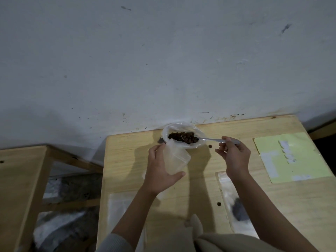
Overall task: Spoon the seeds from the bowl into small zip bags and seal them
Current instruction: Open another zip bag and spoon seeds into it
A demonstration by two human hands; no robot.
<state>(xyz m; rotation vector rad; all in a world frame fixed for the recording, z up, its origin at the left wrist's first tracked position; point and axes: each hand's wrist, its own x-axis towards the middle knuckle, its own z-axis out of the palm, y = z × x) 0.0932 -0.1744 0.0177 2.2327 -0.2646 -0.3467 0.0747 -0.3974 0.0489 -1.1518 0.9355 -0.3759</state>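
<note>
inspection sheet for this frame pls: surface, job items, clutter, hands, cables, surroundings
Surface: light wooden table against the wall.
Job's things: bowl lined with clear plastic, holding dark seeds; metal spoon with its tip in the seeds; small zip bag, empty, mouth towards the bowl.
Clutter: loose seeds on the table; yellow-green sheet; flat clear bags, one with a dark patch.
Hands: left hand holds the zip bag; right hand grips the spoon handle.
Cables: nothing seen.
Surroundings: scuffed white wall; second wooden table to the left.
</note>
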